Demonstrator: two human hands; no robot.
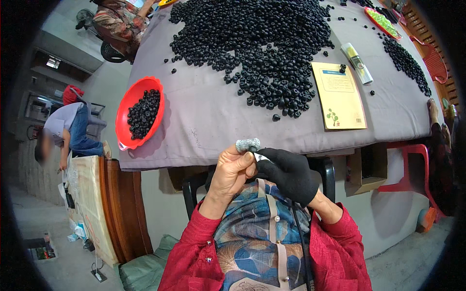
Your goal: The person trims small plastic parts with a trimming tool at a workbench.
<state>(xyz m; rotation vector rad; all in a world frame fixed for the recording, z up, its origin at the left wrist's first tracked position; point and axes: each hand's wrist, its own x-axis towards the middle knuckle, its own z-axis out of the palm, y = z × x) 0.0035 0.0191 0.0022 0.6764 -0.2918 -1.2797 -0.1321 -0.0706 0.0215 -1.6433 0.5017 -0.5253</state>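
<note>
My bare left hand (227,173) and my black-gloved right hand (291,175) meet just in front of the table's near edge. A grey speckled sleeve (247,144) seems to cover a fingertip of my left hand. The left thumb and fingers are pinched together. Between the two hands a small white piece (262,157) shows beside the right glove's fingertips; its kind is too small to tell. The right fingers are closed around it. Beyond my hands lies a big heap of small black ring-like beads (252,39). A red bowl (159,111) of similar beads stands on the left.
A grey cloth (194,121) covers the table. A yellow booklet (340,102) and a clear, yellow-marked tube (357,63) lie at right, near a smaller bead pile (405,65). One person (116,24) sits at far left; another (73,126) bends over beside a wooden panel (116,208).
</note>
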